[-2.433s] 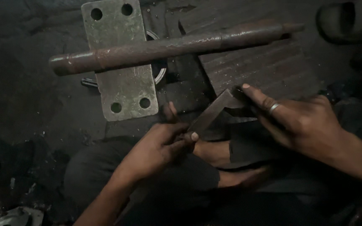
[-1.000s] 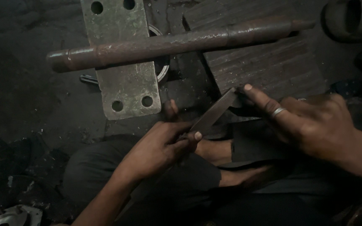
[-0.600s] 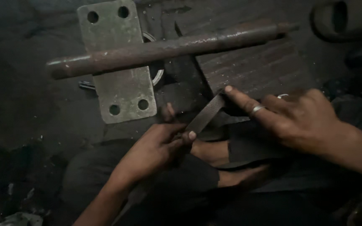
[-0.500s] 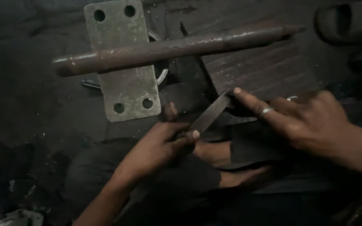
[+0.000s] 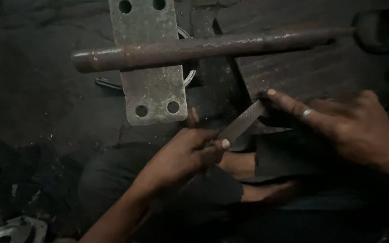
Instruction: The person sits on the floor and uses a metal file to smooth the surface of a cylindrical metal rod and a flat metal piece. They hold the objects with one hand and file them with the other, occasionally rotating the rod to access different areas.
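While you sit low over the dark floor (image 5: 32,112), your left hand (image 5: 181,157) is wrapped tight around the near end of the file (image 5: 241,126). Your thumb presses on top of it. Your right hand (image 5: 338,123) reaches in from the right edge, and its fingers (image 5: 289,101) pinch the far tip of the file. There is a ring (image 5: 307,112) on one of them. So both hands are gripping the file, one at each end.

The file is a flat grey metal strip. It slants up from your left hand to your right, just in front of your foot (image 5: 241,164). Its far tip is over a dark block (image 5: 271,121), but it is too dim to tell if they touch.

I think the file is stiff and hard, and not heavy. It will not bend. Its faces are likely rough, so they may scrape your skin. Hold it by the two ends, as you do now, and keep your fingers off the middle.

Past the file, a rusty bar (image 5: 212,45) lies across a grey plate (image 5: 151,76) with round holes. A round metal part (image 5: 10,229) shows at the bottom left corner of the floor.
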